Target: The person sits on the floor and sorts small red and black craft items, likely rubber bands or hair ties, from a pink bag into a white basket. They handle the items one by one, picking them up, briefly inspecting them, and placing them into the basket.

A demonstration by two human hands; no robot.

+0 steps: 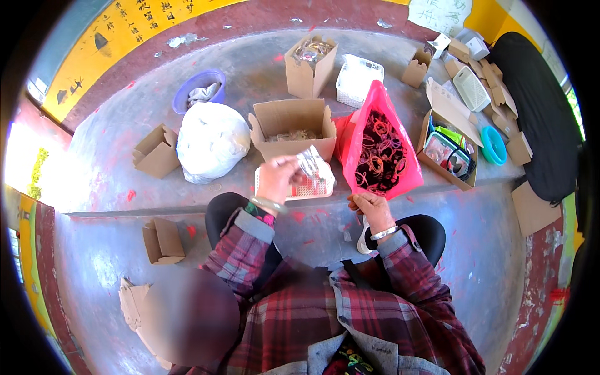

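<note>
My left hand (278,180) is closed on a small clear plastic bag (310,161), held up over a shallow white-and-red basket (320,189). Right by the near lip of an open pink plastic bag (407,176), my right hand (373,210) has its fingers pinched together; what they hold, if anything, is too small to make out. Inside the pink bag lies a heap of dark and coloured loops (381,153) that look like hair ties. Behind the basket stands an open cardboard box (299,150) with clear packets inside.
Left of the box sit a stuffed white sack (212,142), a purple basin (199,81) and a small carton (156,152). Farther back are a filled box (310,72) and a white basket (359,78). An open box of items (447,153) and a teal basin (493,145) stand right.
</note>
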